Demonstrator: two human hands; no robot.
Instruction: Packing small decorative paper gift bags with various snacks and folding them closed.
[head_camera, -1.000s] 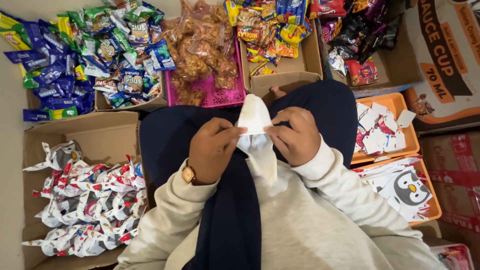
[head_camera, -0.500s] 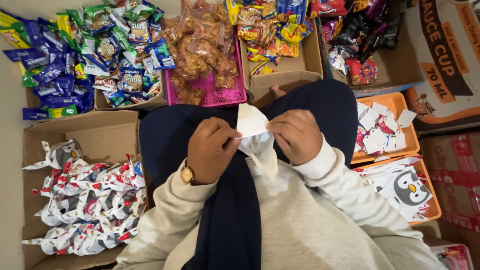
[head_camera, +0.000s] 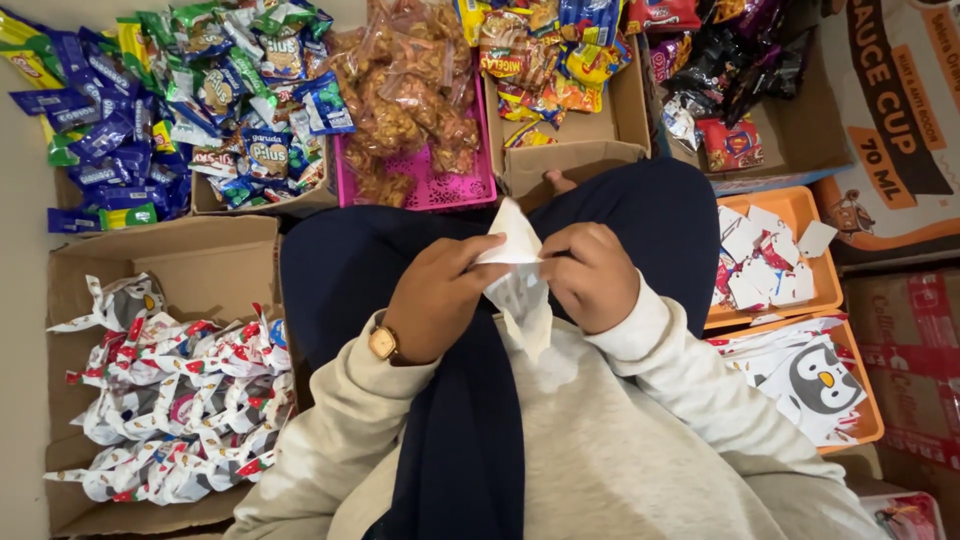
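Note:
Over my lap, my left hand (head_camera: 440, 296) and my right hand (head_camera: 592, 274) both pinch a small white paper bag (head_camera: 518, 280). Its top corner points up between the two hands and its lower part hangs down toward my grey sweater. A gold wristwatch (head_camera: 384, 343) sits on my left wrist. A dark blue cloth (head_camera: 640, 215) covers my legs under the hands.
A cardboard box (head_camera: 170, 255) at left holds several tied white printed packs. Beyond my knees stand boxes of wrapped snacks and a pink basket (head_camera: 420, 185) of fried snacks in clear bags. Two orange trays (head_camera: 800, 290) at right hold white paper pieces and penguin-printed bags.
The hands have shifted slightly along the white bag, and its top corner now sticks up shorter between them. The bag stays over my lap.

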